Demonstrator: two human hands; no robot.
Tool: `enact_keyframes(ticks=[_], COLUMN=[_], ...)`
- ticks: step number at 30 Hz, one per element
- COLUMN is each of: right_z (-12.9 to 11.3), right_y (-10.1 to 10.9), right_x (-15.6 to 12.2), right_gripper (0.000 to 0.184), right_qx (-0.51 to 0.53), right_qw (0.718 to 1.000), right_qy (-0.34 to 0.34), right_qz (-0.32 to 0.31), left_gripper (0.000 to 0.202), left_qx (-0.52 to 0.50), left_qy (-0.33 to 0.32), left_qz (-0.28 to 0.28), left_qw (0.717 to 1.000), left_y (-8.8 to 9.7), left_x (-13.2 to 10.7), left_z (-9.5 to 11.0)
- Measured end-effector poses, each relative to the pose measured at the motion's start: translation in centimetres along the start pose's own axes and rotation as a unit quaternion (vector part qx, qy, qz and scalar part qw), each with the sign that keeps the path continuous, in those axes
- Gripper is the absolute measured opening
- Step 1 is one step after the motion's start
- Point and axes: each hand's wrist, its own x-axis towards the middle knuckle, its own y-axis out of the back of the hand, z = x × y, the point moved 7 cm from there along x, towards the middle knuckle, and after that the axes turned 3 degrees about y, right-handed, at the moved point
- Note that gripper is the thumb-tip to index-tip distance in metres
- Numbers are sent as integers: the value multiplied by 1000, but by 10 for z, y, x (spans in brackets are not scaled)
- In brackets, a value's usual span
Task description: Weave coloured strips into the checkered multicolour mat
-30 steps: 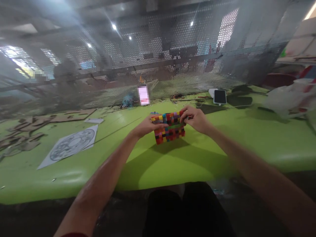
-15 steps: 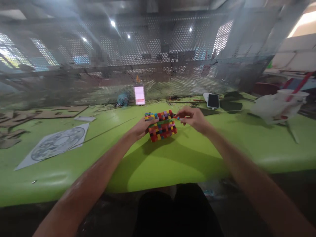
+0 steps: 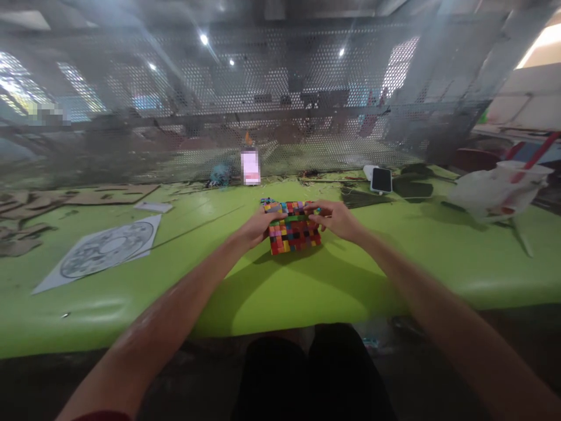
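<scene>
A small woven piece (image 3: pixel 294 235) in a checkered pattern of many colours stands tilted on the green tabletop, with a green strip across its upper part. My left hand (image 3: pixel 258 225) grips its left end, the thumb lying over the front near the top. At the upper right corner of the piece, my right hand (image 3: pixel 333 219) has its fingers closed on the edge. What may lie between those fingertips is too small to make out. Just behind the left end sits a small blue item (image 3: pixel 266 200).
The green table (image 3: pixel 272 298) carries cardboard pieces (image 3: pixel 109 196) and a sheet with a circular drawing (image 3: pixel 109 248) on the left. At the back are a lit phone screen (image 3: pixel 250 168) and a second phone (image 3: pixel 381 180). A plastic bag with a cup (image 3: pixel 486 193) stands at right.
My right hand has come in from beside the right end onto the upper right edge. The small strip end seen at its fingertips before is now hardly visible. The piece's front faces me more.
</scene>
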Motion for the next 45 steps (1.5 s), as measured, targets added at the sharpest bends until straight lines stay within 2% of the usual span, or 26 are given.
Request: enact_keyframes(ticks=[3,6,8,12,16,23,30,35,40,45], right_z=[0,1,6,16,14,15,14,10,9,6], right_y=[-2,0,3,9,11,6,6,7,2,0], right_x=[-1,-1,0,-1,0,0,-1,-1,-1,-2], right_gripper=[13,23,25,15,15,27,30,34,35,27], right_qx=[-16,-15,-11,22,38,-37,-36,-47,-28,-3], right_qw=[1000,999,998,991,994,997,996,997,998,997], right_qy=[-12,-29,-59,-130,-102,-71,-74,-53,-49,-62], right_qz=[-19,-28,-23,10,9,-17,12,36,12,-45], left_gripper=[15,17,19,19,17,27,28,30,32,34], left_qx=[2,14,16,15,26,29,-8,-21,-19,7], left_qy=[7,-1,-6,-2,-1,16,1,-4,-12,-15], left_qz=[-14,-10,-3,9,6,14,-6,-3,6,-10], left_qw=[1000,1000,1000,1000,1000,999,1000,1000,1000,1000], left_y=[-2,-1,0,3,6,9,3,4,6,7], left_x=[0,0,1,3,3,3,-1,0,1,0], left_z=[-3,-1,0,2,3,2,4,2,2,2])
